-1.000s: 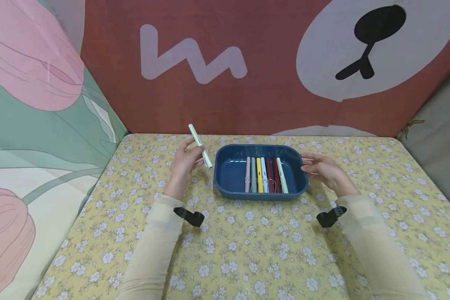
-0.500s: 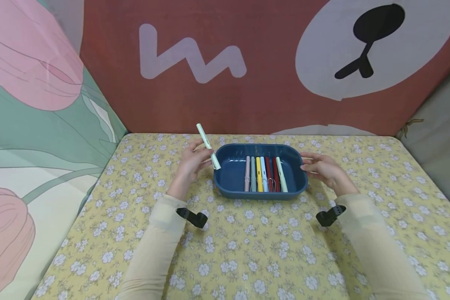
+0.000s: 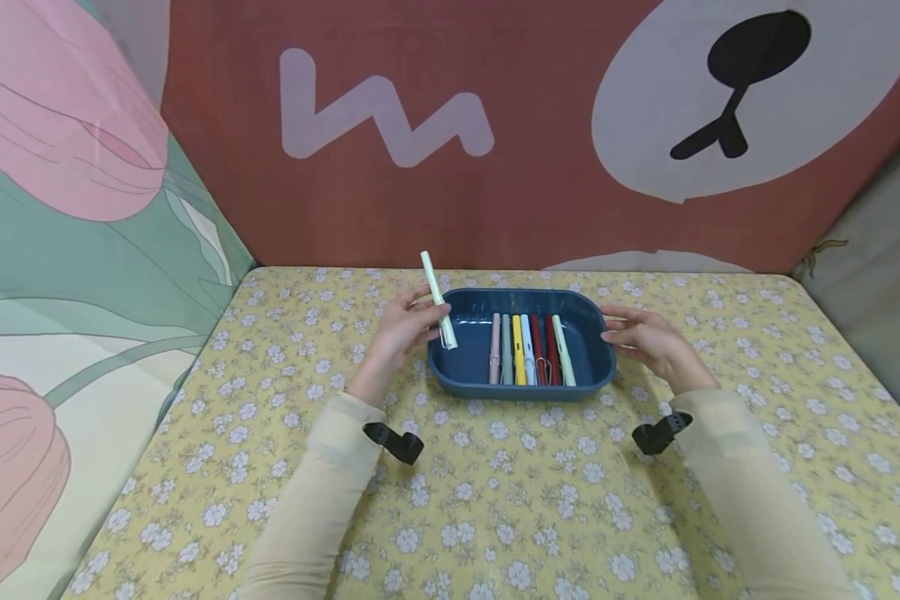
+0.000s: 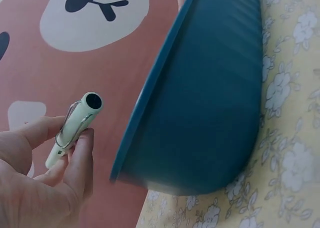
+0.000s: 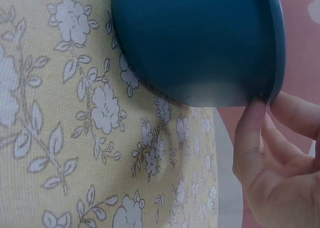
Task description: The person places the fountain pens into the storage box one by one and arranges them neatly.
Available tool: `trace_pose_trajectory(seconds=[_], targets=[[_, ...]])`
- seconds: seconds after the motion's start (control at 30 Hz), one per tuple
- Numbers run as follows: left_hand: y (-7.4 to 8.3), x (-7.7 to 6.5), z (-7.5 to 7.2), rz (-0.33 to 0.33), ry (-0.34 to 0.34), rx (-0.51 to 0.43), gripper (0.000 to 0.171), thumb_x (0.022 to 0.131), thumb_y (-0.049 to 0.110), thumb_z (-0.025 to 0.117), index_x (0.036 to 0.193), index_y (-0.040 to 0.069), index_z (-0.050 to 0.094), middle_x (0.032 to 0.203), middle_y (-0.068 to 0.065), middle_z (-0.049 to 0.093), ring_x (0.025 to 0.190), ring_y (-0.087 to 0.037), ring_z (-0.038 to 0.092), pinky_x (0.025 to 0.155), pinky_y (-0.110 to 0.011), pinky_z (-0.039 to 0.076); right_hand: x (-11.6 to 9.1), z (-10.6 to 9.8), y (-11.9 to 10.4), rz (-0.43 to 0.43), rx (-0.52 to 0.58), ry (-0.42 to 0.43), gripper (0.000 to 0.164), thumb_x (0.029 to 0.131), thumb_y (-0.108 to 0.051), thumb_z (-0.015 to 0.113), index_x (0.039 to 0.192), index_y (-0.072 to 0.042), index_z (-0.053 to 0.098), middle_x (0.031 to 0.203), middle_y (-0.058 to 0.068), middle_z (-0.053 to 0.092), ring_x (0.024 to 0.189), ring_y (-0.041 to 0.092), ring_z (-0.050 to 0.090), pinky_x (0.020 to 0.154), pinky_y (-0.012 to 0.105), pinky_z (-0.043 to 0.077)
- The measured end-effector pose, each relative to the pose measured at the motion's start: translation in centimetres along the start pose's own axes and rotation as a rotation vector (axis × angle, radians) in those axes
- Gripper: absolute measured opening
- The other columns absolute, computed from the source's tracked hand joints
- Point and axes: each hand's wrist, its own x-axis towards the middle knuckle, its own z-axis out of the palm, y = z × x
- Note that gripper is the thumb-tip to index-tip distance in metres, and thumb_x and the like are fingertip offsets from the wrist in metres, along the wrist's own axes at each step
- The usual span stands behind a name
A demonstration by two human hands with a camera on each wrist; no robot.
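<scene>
My left hand [image 3: 405, 327] pinches a pale mint pen [image 3: 433, 279] between thumb and fingers, over the left end of the blue tray [image 3: 525, 392]. The pen stands tilted, its clip end low and inside the rim's outline in the head view. In the left wrist view the pen's dark round end and wire clip [image 4: 75, 123] face the camera. My right hand [image 3: 648, 340] holds the tray's right end, thumb and finger at the rim in the right wrist view. Inside the tray lies a row of pens: pink, grey-green, yellow [image 3: 520, 350], light blue, red [image 3: 540, 350] and mint [image 3: 564, 350].
The table has a yellow flowered cloth [image 3: 495, 500]. A reddish-brown printed backdrop [image 3: 540, 183] rises behind its far edge, with flower-printed fabric [image 3: 82, 275] on the left. Bare tray floor [image 3: 468, 362] shows left of the pen row. Each wrist wears a black camera mount.
My left hand has carried the mint pen right, from beside the tray to over its left end, and the pen has turned a little more upright. The right hand and tray stay put.
</scene>
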Motion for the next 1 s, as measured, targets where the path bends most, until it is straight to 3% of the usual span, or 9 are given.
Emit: trace_pose_trajectory(seconds=[0.2,0.4,0.63,1.0], targets=[[-0.3,0.0,0.7,-0.013,-0.041,0.003,0.055,0.092,0.010,0.064,0.142,0.010,0.042,0.134,-0.017,0.055,0.109,-0.024,0.064,0.089,-0.027,0.058,0.0,0.1,0.0,-0.004,0.005,0.000,0.062,0.099,-0.013,0.051,0.153,-0.009,0.021,0.153,0.023,0.027,0.086,-0.010,0.053,0.079,0.009,0.051],[-0.5,-0.1,1.4,-0.005,-0.062,0.022,0.054,0.091,0.010,0.065,0.141,0.010,0.043,0.129,-0.020,0.059,0.099,-0.017,0.066,0.090,-0.031,0.058,0.0,0.1,0.0,-0.008,0.009,-0.004,0.062,0.099,-0.012,0.050,0.153,-0.009,0.020,0.153,0.024,0.027,0.086,-0.010,0.053,0.079,0.009,0.051],[-0.8,0.1,1.9,0.010,-0.078,0.073,0.058,0.091,0.013,0.066,0.142,0.009,0.041,0.128,-0.020,0.060,0.114,-0.031,0.063,0.093,-0.035,0.057,0.0,0.0,0.1,-0.009,0.005,0.004,0.062,0.099,-0.013,0.051,0.153,-0.009,0.021,0.152,0.023,0.028,0.087,-0.010,0.053,0.079,0.010,0.052],[-1.1,0.2,2.4,0.011,-0.104,0.088,0.062,0.090,0.009,0.066,0.145,0.009,0.039,0.128,-0.021,0.060,0.113,-0.032,0.063,0.093,-0.036,0.057,0.0,0.1,0.1,-0.009,0.004,0.004,0.062,0.099,-0.013,0.050,0.153,-0.010,0.021,0.153,0.023,0.028,0.088,-0.009,0.053,0.079,0.009,0.052]])
